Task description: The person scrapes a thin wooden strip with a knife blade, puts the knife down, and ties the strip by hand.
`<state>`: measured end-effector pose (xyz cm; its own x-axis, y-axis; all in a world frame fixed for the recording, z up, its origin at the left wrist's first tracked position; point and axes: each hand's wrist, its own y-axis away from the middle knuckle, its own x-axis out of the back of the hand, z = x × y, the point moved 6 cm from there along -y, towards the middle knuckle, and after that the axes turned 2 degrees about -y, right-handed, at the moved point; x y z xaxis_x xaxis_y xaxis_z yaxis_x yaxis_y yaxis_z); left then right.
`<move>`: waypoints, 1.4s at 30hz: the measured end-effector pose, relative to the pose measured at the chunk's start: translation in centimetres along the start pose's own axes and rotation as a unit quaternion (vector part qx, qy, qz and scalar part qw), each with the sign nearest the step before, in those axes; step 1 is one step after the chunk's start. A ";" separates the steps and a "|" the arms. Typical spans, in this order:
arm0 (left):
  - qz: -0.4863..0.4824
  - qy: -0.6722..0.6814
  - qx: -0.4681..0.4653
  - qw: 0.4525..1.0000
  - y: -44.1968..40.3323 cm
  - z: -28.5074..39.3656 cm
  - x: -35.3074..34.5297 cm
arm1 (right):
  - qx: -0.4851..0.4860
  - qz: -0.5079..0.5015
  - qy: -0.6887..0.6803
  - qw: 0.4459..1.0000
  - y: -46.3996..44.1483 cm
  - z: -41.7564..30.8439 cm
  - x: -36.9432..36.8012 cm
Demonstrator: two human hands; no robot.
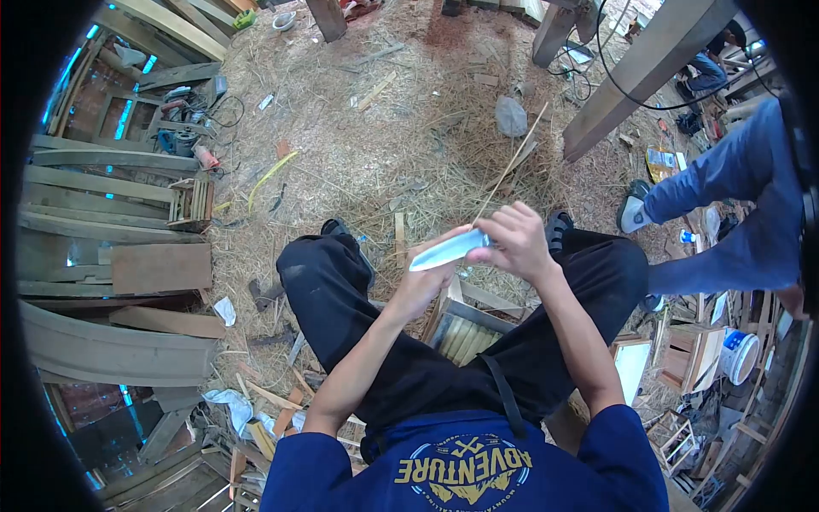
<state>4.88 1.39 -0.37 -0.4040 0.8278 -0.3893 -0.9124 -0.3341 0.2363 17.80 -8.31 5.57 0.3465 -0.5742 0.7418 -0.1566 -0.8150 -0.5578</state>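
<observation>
**Blade held crosswise above a slatted box, between two hands**

A single pale blade [448, 250] lies beyond the slatted box [467, 337], on the side away from the wearer's torso. Its long axis runs nearly crosswise; the free end points left and slightly back toward the wearer, and the other end meets the right hand [514, 242]. The right hand is closed on that end, fingers curled and thumb pressed alongside. The left hand [426, 280] lies beneath the blade with its fingers bent; the blade partly covers them, and whether they grip anything cannot be told.

One thin strip [514, 164] runs from the hands forward and to the right, its far end well beyond the box; its near end is hidden at the hands.

Counted about the box: two dark-trousered knees, one to each side; one clear plastic bag [511, 116], well beyond it on the straw-strewn ground [341, 171]; one yellow strap [270, 181], beyond it and to the left; one white bucket [739, 356], well to the right; and two blue-clad legs [725, 222] of another person, to the right and farther forward.
</observation>
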 end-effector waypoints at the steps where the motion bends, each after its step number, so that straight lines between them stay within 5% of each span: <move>1: 0.006 0.018 0.003 1.000 0.0 0.1 0.0 | -0.012 0.009 0.006 1.000 0.0 0.7 0.2; 7: 0.009 -0.079 -0.036 0.996 -0.3 0.2 0.3 | 0.015 -0.010 0.009 1.000 -0.5 -0.4 0.3; 14: 0.002 0.045 -0.014 0.999 -0.2 0.3 0.3 | -0.002 0.036 -0.004 0.999 0.4 2.2 -0.6; 18: 0.008 -0.074 -0.020 0.997 0.3 0.1 -0.1 | 0.026 0.018 0.022 0.999 0.5 0.7 -0.3; 23: -0.006 0.032 -0.021 0.999 -0.2 -0.3 0.4 | 0.002 0.051 0.005 0.999 0.7 2.4 -0.7; 27: 0.017 -0.085 -0.072 0.994 0.9 1.5 -0.5 | 0.037 0.035 0.042 0.998 0.4 0.5 0.5; 31: 0.003 -0.033 -0.009 0.999 0.2 -0.9 1.5 | 0.006 0.073 0.052 0.996 0.3 3.0 0.7; 42: 0.004 -0.075 -0.042 0.996 0.2 -1.2 0.0 | 0.017 0.029 0.040 0.999 0.6 1.9 0.9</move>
<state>4.62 0.74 -1.42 -0.4026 0.8809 -0.2491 -0.9140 -0.3720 0.1617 19.79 -9.14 5.20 0.2625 -0.6256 0.7347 -0.1414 -0.7781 -0.6120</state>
